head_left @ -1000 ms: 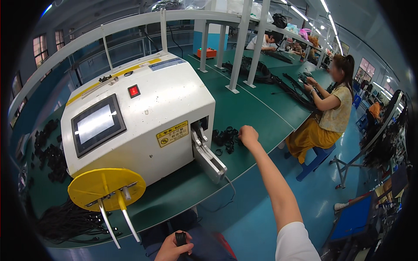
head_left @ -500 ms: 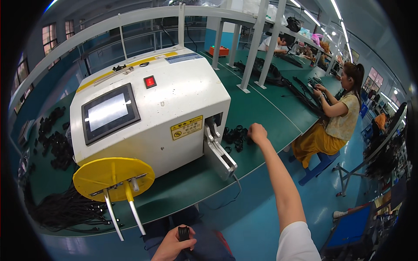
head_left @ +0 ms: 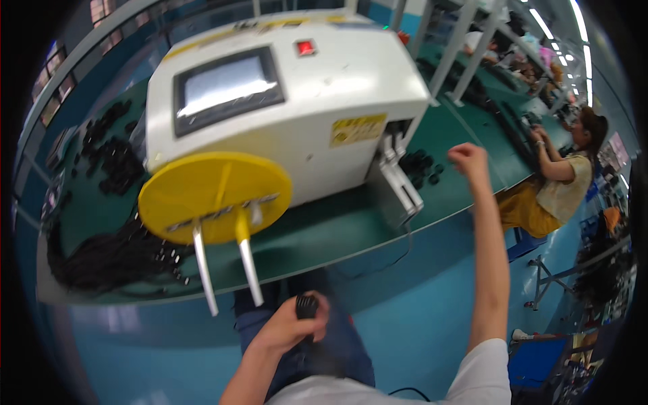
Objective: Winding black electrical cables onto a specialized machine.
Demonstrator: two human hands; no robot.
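Loose black pieces point(head_left: 115, 172): at left, on the green tabletop point(head_left: 331, 226).
Thin black cables point(head_left: 101, 263): heaped below them, lower left.
Round yellow disc point(head_left: 192, 192): left of centre, its two rods between cables and left hand point(head_left: 290, 329).
White box-shaped machine point(head_left: 283, 148): upper centre, behind the disc.
Left fingers: wrapped around a ribbed black bundle point(head_left: 307, 308), lower centre.
Bundle's long axis: roughly up-and-down in the frame, ribbed end upward.
Forked metal arm point(head_left: 398, 187): right of centre, between bundle and small black rings point(head_left: 416, 165).
Right hand point(head_left: 471, 162): just right of them, fingers curled; cannot tell if holding anything.
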